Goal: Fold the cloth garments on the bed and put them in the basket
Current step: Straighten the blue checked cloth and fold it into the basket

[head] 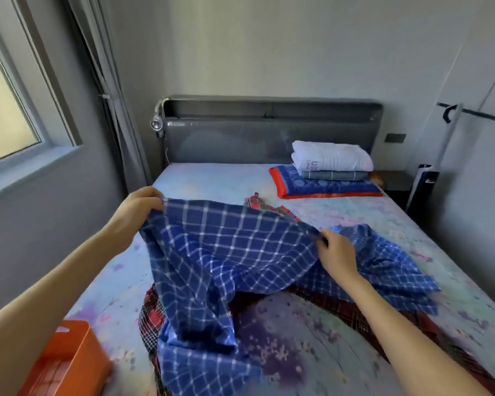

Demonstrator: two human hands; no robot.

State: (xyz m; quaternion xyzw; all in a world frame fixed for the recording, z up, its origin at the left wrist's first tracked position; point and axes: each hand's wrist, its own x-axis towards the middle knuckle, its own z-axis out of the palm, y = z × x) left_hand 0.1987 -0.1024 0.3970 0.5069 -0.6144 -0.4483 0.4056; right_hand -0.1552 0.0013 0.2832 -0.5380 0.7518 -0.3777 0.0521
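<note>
— Left hand (139, 208), mid-left of the frame, is pinching the top edge of the blue checked cloth (226, 252), fingers curled over the hem. Right hand (336, 254), just right of centre, grips that same edge further along.

— So it's strung between them?

— Lifted and slack, sagging in the middle, with the lower part trailing down toward the bottom of the frame. Underneath lies a red plaid garment (152, 315), and a second blue checked piece (389, 258) sits crumpled behind the right hand.

— Where does it all end up?

— Orange basket (72, 355), lower left corner, on the bed (212, 178); nothing folded shows inside it. Up at the upper right, a stack of folded linen (329, 167) rests by the headboard (269, 130).

— Which step, would you say?

— Looks like spreading this first piece out, no fold made yet. Next, I'd judge, both hands must pull the edge taut and lay it flat, clear of the plaid below.
</note>
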